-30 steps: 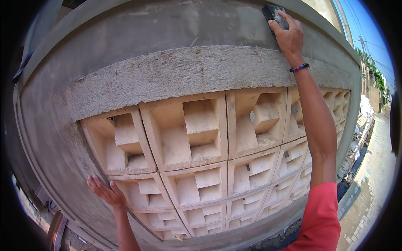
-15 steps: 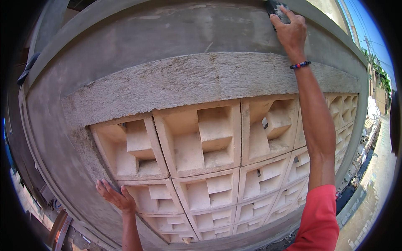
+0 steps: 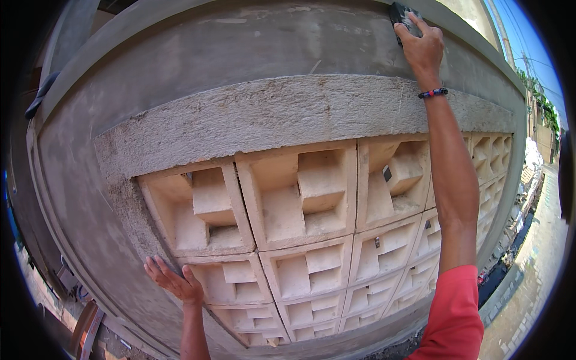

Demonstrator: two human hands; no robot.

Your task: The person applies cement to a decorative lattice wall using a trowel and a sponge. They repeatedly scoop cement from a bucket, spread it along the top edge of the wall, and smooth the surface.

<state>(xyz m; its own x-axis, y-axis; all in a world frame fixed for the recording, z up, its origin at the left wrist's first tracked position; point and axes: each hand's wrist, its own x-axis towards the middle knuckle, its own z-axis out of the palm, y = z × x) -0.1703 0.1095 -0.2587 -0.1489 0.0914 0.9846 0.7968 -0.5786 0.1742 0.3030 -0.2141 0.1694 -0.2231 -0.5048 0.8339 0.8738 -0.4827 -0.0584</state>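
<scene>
My right hand [image 3: 423, 54] is raised to the upper right of the wall. Its fingers and thumb close round a dark rectangular block [image 3: 405, 21] with a whitish patch on its back, pressed against the smooth grey plaster [image 3: 264, 42] just below the raised border. What the block is made of, I cannot tell. Lower left, my left hand [image 3: 174, 282] lies open with fingers apart, on the wall beside the pale vent blocks [image 3: 259, 243]. Between the hands runs a rough grey cement band [image 3: 270, 117] above the vent blocks.
A raised grey border [image 3: 153, 36] frames the wall. A paved lane [image 3: 528, 282] with a dark gutter [image 3: 507, 264] and pale sacks [image 3: 531, 159] lies at the right. Debris [image 3: 111, 342] lies on the ground at lower left.
My right hand and the dark block have come slightly down in the picture. The view has shifted a little, so the vent blocks and my left hand appear farther right.
</scene>
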